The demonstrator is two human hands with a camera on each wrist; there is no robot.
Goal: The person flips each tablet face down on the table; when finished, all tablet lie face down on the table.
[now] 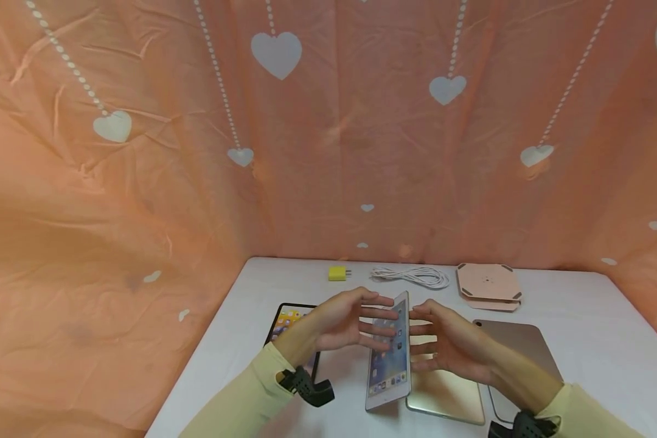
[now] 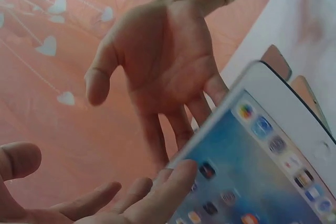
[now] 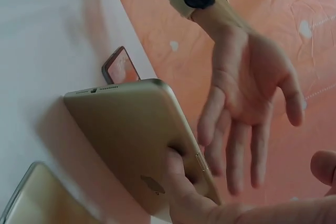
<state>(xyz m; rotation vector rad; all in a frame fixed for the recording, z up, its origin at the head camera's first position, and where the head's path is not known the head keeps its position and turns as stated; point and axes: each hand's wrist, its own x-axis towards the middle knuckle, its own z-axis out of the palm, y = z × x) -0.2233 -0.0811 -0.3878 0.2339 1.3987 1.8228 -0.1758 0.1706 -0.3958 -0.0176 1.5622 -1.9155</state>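
A white-framed tablet (image 1: pixel 387 365) with its screen lit stands tilted on edge between my two hands. My left hand (image 1: pixel 347 322) has its fingers stretched against the screen side. From the other side, the straight fingers of my right hand (image 1: pixel 451 344) touch the gold back (image 3: pixel 131 140), as the right wrist view shows. Neither thumb is on the tablet. A gold tablet (image 1: pixel 446 392) lies flat just right of it, under my right hand. Partly hidden by my left forearm is a black-framed tablet (image 1: pixel 276 322) with a colourful screen.
A grey tablet (image 1: pixel 517 340) lies at the right, partly covered by my right forearm. Along the back of the white table (image 1: pixel 285 280) are a yellow charger plug (image 1: pixel 337 274), a coiled white cable (image 1: pixel 410 277) and a pink folding stand (image 1: pixel 487 283). An orange curtain hangs behind.
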